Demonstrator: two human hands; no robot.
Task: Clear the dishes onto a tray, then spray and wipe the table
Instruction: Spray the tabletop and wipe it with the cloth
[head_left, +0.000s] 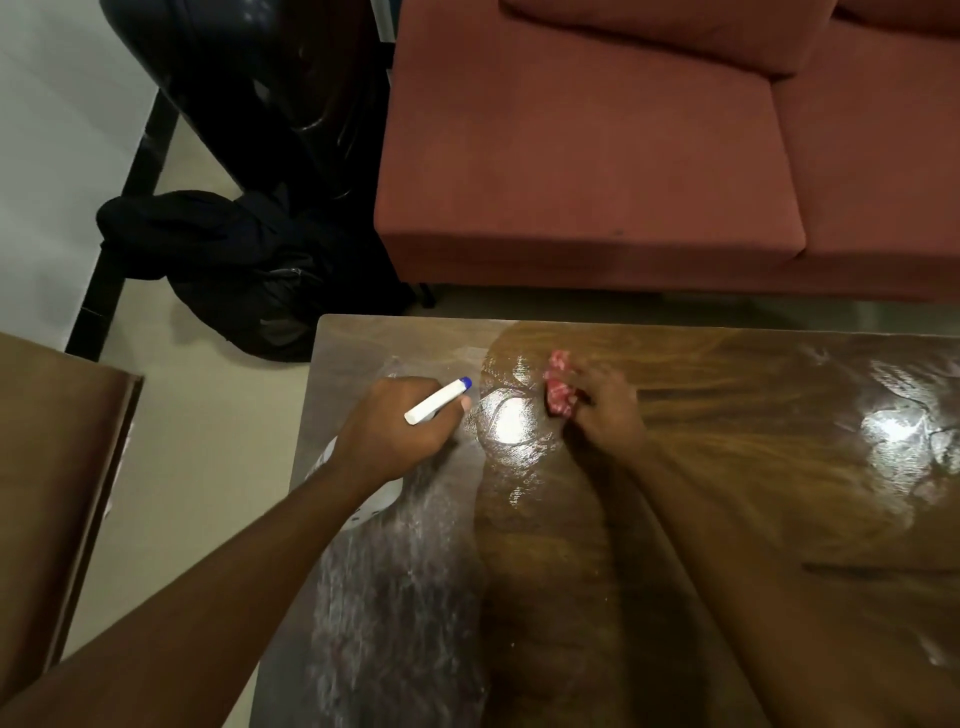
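My left hand (402, 428) grips a white spray bottle (435, 401) with a blue nozzle tip, its head pointing right over the wooden table (727, 467). The bottle's body shows partly below my wrist. My right hand (605, 410) holds a crumpled red and white cloth (560, 387) pressed to the tabletop near the far edge, blurred by motion. The left strip of the table looks dull and streaked with white specks; the middle and right shine wet.
A reddish-brown sofa (623, 156) stands just beyond the table's far edge. Black bags (249, 270) lie on the floor at the left. Another brown piece of furniture (57, 467) stands at the left edge, across a strip of pale floor.
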